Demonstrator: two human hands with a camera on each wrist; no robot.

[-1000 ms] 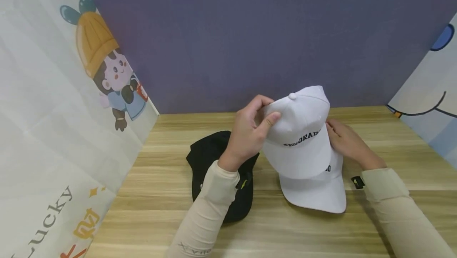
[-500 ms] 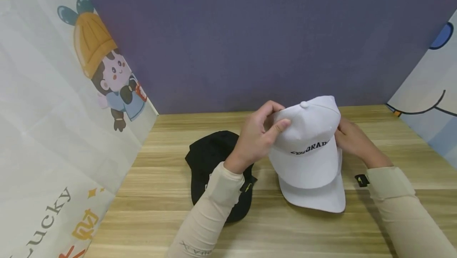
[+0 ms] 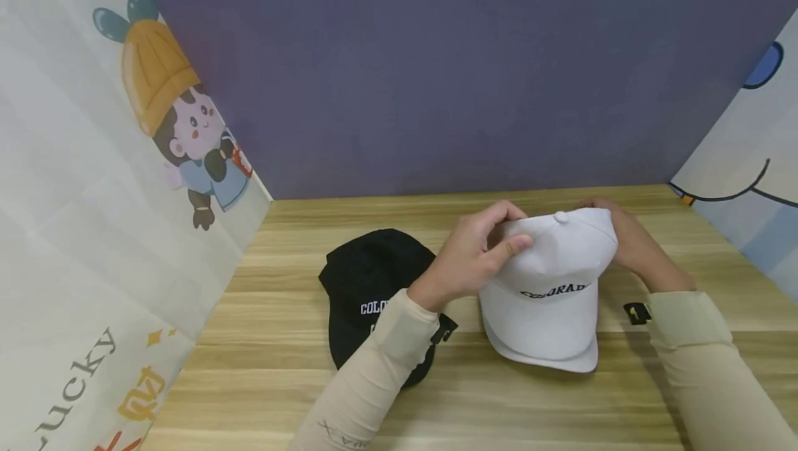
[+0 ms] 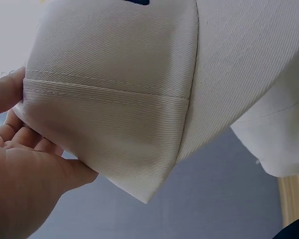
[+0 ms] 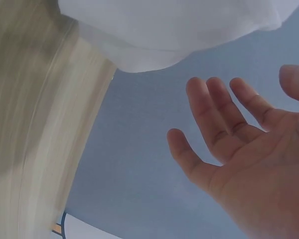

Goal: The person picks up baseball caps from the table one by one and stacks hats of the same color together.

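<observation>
My left hand (image 3: 474, 257) pinches the left side of a white cap (image 3: 548, 250) lettered across its front, thumb on the outside of the crown. In the left wrist view its thumb and fingers grip the edge of that cap's fabric (image 4: 109, 89). This cap sits over a second white cap, of which only the brim edge (image 3: 576, 364) shows in the head view. Behind the right side of the caps is my right hand (image 3: 630, 236). The right wrist view shows this hand (image 5: 239, 144) with fingers spread and relaxed, apart from the white fabric (image 5: 169, 30).
A black cap (image 3: 374, 267) with white lettering lies on the wooden table (image 3: 262, 340) to the left, partly behind the left forearm. A dark panel (image 3: 436, 77) stands along the table's back edge. Printed white sheets (image 3: 75, 181) flank the table.
The upper white cap has moved down and right onto the lower one, carried by my left hand. My right hand has let go and shifted back behind the caps. More of the black cap shows.
</observation>
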